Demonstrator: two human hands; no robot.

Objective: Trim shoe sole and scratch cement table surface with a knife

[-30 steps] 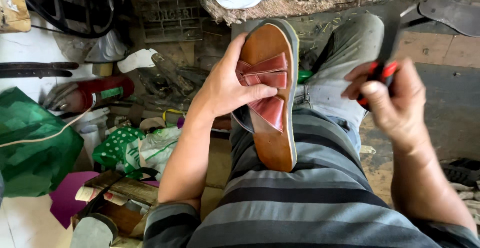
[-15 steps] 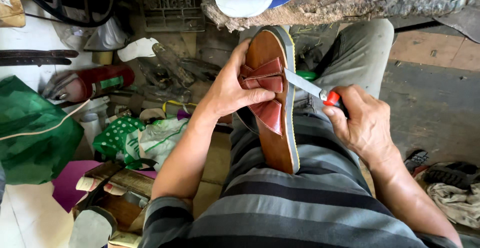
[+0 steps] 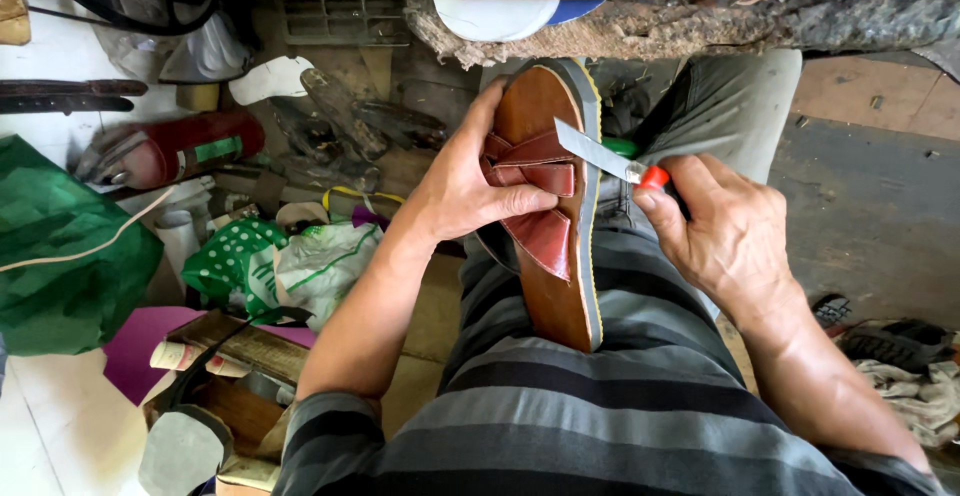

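Observation:
A brown leather sandal [image 3: 550, 286] with reddish crossed straps and a grey sole edged in yellow stands on my lap, toe pointing away. My left hand [image 3: 465, 181] grips it across the straps, thumb over the lower strap. My right hand [image 3: 725, 231] holds a knife [image 3: 605, 156] with a red handle; its flat steel blade lies against the sandal's right edge near the straps. My striped shirt fills the bottom of the view.
A rough workbench edge [image 3: 700, 16] runs overhead. Left of me lie a green bag [image 3: 60, 256], a red cylinder [image 3: 190, 146], a dotted green bag [image 3: 235, 261], shoe soles, and wooden blocks [image 3: 240, 346]. A dark shoe [image 3: 890, 341] and rags rest at right.
My right hand has brought the knife down from the right to the sandal's right edge. The sandal has stayed in my left hand, and the view has shifted slightly.

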